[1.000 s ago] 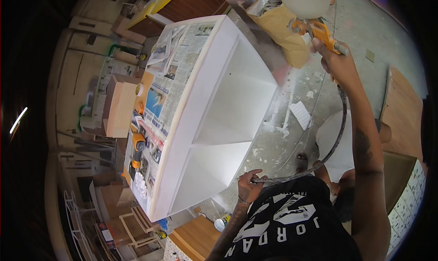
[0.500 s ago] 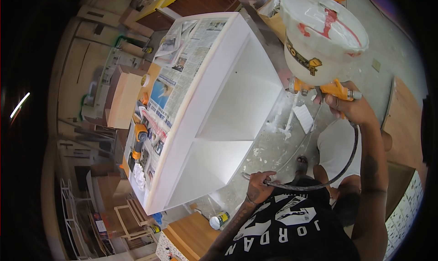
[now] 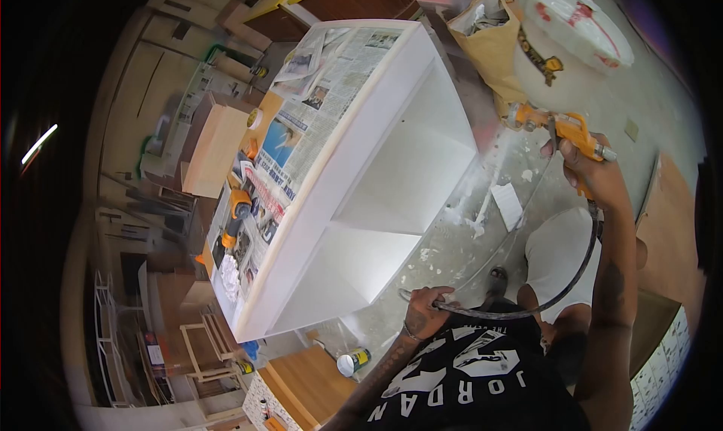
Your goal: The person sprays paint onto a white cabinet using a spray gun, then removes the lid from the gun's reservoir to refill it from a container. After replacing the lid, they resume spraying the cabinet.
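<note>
My right hand [image 3: 591, 171] is wrapped round the handle of an orange spray gun [image 3: 574, 133], which carries a large whitish cup [image 3: 561, 65] with red smears on its lid. The gun's nozzle points left, near the upper right edge of a white two-compartment cabinet [image 3: 331, 197] but apart from it. A dark hose [image 3: 561, 299] runs from the gun's handle down to my left hand [image 3: 428, 312], whose fingers are closed round it. Whether spray is leaving the nozzle cannot be made out.
Newspaper [image 3: 343, 73] and an orange power tool [image 3: 238, 214] lie on the cabinet. A paper bag [image 3: 486, 50] stands behind the gun. Lower down are a paint can [image 3: 352, 362] and a wooden box [image 3: 309, 382]. White cardboard [image 3: 507, 206] lies on the spattered floor.
My right hand and the spray gun have moved up and to the right in view. The cabinet appears slightly shifted and turned as the view moved. My left hand still grips the hose.
</note>
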Motion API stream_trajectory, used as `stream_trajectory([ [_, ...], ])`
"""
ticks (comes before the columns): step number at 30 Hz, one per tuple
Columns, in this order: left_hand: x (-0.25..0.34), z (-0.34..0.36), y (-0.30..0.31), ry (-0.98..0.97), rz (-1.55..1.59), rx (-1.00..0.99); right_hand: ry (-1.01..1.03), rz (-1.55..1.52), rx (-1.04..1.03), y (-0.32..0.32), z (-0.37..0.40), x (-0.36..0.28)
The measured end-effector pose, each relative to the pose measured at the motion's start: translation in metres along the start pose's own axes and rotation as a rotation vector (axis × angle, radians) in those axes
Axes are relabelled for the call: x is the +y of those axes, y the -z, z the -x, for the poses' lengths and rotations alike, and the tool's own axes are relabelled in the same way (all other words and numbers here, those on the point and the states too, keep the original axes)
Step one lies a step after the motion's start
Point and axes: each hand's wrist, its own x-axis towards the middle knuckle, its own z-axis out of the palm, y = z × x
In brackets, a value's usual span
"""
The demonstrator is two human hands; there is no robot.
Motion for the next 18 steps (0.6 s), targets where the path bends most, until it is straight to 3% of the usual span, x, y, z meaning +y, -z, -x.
stream_trajectory([
  [9, -0.004, 0.000, 0.002, -0.079, -0.062, 0.061, 0.030, 0.093, 0.180, -0.005, -0.004, -0.003],
  [16, -0.014, 0.002, 0.008, -0.031, -0.035, 0.097, -0.023, 0.243, 0.439, -0.013, -0.006, -0.009],
  [18, -0.015, 0.004, 0.010, -0.011, -0.046, 0.089, -0.001, 0.224, 0.412, -0.014, -0.005, -0.005],
])
